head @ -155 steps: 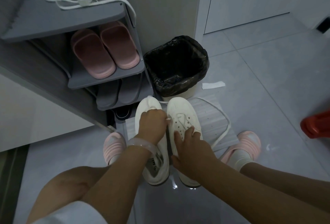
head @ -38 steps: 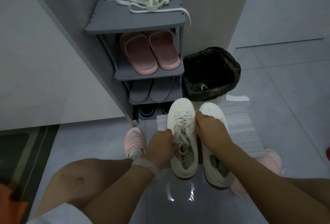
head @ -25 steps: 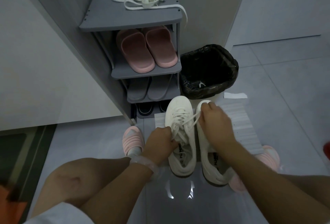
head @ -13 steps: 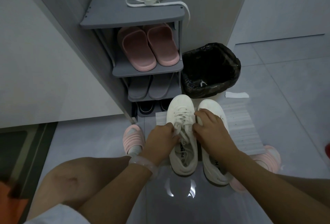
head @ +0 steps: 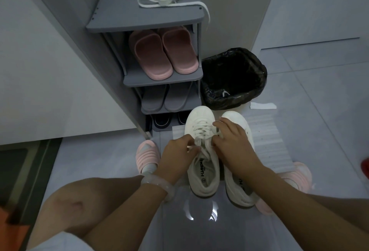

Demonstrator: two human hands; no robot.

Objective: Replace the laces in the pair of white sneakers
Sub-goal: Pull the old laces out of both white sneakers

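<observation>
right hand (head: 232,140) back from its outward pull, on the lacing | left hand (head: 179,150) pinches lace (head: 201,130) end | left sneaker (head: 202,146) between hands, long axis away from the person, right sneaker (head: 242,130) beside | right hand's hold unclear

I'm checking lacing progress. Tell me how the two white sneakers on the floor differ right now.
The left sneaker has a lace crossing its front, and both the left hand and right hand work at that lace; the right sneaker shows no lace on its visible parts, though the right hand covers its middle. The left sneaker's toe sits slightly farther forward. Both are white, upright, side by side, toes toward the shoe rack.
</observation>
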